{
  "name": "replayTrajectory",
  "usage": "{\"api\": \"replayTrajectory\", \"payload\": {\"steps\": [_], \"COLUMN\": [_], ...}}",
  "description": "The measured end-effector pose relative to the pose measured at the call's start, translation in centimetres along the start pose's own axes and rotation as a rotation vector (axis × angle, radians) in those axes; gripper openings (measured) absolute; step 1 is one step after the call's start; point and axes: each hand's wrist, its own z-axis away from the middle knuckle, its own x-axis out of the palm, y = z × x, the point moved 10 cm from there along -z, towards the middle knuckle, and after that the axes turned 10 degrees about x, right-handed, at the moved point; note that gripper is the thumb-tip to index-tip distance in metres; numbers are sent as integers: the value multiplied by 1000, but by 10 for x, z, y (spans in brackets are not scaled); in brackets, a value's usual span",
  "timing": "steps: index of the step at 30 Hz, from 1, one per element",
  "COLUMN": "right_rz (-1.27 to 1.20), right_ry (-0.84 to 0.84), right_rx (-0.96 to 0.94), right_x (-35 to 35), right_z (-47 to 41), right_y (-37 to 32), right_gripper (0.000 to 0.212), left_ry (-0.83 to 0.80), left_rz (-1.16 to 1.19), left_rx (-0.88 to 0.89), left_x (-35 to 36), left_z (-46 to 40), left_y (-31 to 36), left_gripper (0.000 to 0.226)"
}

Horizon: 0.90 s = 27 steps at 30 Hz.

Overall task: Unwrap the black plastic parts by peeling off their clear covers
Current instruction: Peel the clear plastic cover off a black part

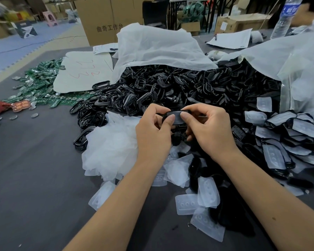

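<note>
A small black plastic part (178,116) is held in mid-air between both hands, above the table's middle. My left hand (153,131) pinches its left end with thumb and fingers. My right hand (207,127) pinches its right end, thumb on top. Whether a clear cover still lies on the part cannot be told. Behind the hands a big heap of bare black frames (170,87) spills from a white bag (158,49). Covered black parts (286,142) lie stacked at the right. Peeled clear covers (207,198) are scattered in front, with a heaped pile (112,147) at the left.
Green circuit boards (42,84) and small metal discs are strewn at the far left on the grey table (34,178). A cardboard sheet (83,73), papers (230,39), a water bottle (285,17) and a clear bag (304,69) stand behind. Cardboard boxes (105,20) lie beyond.
</note>
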Motion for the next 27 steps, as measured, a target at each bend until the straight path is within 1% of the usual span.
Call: {"api": "replayTrajectory", "payload": {"steps": [1,4,11,17,20,24,27], "right_rz": [47,115,46,74,108,123,149], "right_ry": [9,45,10,50,73,93,130], "right_rx": [-29,-48,30,34,13,-19,-38], "right_x": [0,-4,-2,-2,-7,-28,-52], "right_z": [0,-1,-4,-5,-1,6,13], "right_y": [-3,-5,6,3,-5,-24,-35], "right_gripper": [1,8,15,15,13,26,19], "left_ry": [2,-15,-61,-58,-51,-46,-12], "left_rz": [-12,-56,-119,-155,-217,-300,-289], "left_rx": [14,55,58,60,138,296,327], "left_x": [0,1,4,2,1,5,18], "left_z": [0,1,1,1,3,9,8], "left_y": [2,7,7,9,21,53,72], "left_gripper": [21,19,18,16,12,7,7]}}
